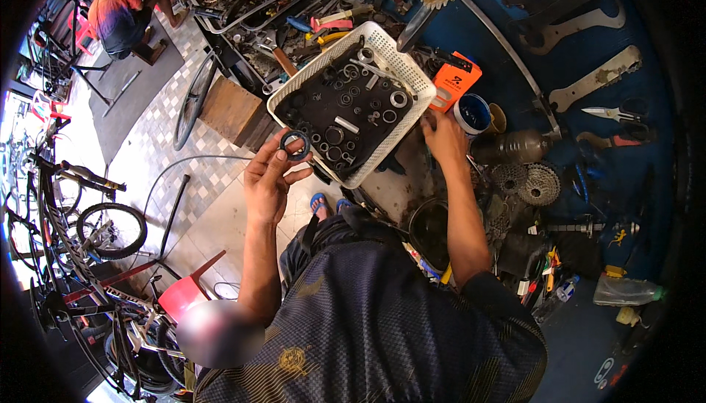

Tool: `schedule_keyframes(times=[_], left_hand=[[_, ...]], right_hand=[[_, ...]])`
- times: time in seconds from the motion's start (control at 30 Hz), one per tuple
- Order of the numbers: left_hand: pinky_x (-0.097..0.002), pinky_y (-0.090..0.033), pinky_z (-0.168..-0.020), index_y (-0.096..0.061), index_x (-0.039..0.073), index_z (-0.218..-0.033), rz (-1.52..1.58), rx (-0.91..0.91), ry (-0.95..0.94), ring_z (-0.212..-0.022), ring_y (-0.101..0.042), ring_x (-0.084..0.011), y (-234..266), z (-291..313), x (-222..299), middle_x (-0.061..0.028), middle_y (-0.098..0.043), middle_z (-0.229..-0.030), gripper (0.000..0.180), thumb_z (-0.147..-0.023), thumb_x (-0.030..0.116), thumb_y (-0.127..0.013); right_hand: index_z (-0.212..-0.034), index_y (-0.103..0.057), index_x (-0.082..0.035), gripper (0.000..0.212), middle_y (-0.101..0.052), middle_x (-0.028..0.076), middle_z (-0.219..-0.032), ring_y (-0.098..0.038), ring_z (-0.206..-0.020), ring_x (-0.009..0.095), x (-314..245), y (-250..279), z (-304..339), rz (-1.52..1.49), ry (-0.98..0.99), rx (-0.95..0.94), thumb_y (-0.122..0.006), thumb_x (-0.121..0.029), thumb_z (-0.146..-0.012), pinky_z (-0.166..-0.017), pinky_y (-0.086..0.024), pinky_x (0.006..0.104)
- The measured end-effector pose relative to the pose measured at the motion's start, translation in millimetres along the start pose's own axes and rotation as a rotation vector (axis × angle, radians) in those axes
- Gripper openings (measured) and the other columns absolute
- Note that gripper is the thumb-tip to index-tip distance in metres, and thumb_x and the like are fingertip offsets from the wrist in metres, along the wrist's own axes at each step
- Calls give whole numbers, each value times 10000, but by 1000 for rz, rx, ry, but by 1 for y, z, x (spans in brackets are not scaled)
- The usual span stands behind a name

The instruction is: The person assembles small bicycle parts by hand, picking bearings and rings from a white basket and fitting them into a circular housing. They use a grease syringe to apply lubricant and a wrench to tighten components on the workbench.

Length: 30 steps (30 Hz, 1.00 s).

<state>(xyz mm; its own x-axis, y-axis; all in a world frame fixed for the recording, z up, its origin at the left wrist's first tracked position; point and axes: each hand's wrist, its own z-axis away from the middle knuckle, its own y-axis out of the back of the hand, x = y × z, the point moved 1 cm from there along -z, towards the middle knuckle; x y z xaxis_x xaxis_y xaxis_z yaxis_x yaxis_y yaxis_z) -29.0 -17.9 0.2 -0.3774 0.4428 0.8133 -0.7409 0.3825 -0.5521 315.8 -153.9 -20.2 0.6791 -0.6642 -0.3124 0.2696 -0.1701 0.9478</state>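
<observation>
Head view, left hand pinching dark ring, right hand near orange box, grip unclear, white basket between

Smooth ring, matt plastic basket, rough wooden box

A dark, near-black shirt is worn, its cloth finely textured and broken by patches of thin gold hatching on both sides, with a round gold emblem set toward the left of the front. The right sleeve is seen to be short and dark; left hand and right hand are left bare, as are both forearms. Farther down, dark legwear and blue sandals are noted, small in view.
</observation>
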Motion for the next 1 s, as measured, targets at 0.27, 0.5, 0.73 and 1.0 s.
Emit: schedule_keyframes(times=[0.27, 0.5, 0.73, 1.0], left_hand=[[-394, -656, -834, -515, -10, -1471, -24, 44, 1, -1082, -733, -311, 7, 2, -5, -179, -711, -1238, 464, -1052, 171, -597], [-398, -658, -839, -507, -32, -1468, -1, 87, -4, -1072, -735, -323, 22, 10, -3, -213, -700, -1248, 442, -1059, 120, -576], [-403, -655, -849, -511, -15, -1470, -40, 80, -20, -1084, -731, -319, 15, 5, -4, -199, -706, -1245, 446, -1057, 141, -582], [-403, -656, -853, -510, -16, -1472, -38, 65, -29, -1085, -729, -319, 10, 3, 0, -207, -697, -1261, 440, -1060, 125, -572]], right_hand=[[-1095, -738, -81, 181, -723, 101, -1083, -700, -1018, 343, -80, 2, -24, -63, 446, -29, -687, -168, -946, -900, -553, 453], [-1037, -763, -134, 160, -731, 117, -1066, -707, -1004, 321, -115, -13, -21, -218, 536, -282, -708, -223, -916, -841, -567, 462], [-900, -805, -93, 270, -774, 157, -919, -757, -911, 340, -151, -42, 16, 71, 605, -502, -817, -349, -818, -803, -589, 486], [-901, -754, -60, 161, -740, 167, -929, -728, -893, 373, -144, -43, 25, -111, 543, -411, -739, -197, -816, -795, -576, 483]])
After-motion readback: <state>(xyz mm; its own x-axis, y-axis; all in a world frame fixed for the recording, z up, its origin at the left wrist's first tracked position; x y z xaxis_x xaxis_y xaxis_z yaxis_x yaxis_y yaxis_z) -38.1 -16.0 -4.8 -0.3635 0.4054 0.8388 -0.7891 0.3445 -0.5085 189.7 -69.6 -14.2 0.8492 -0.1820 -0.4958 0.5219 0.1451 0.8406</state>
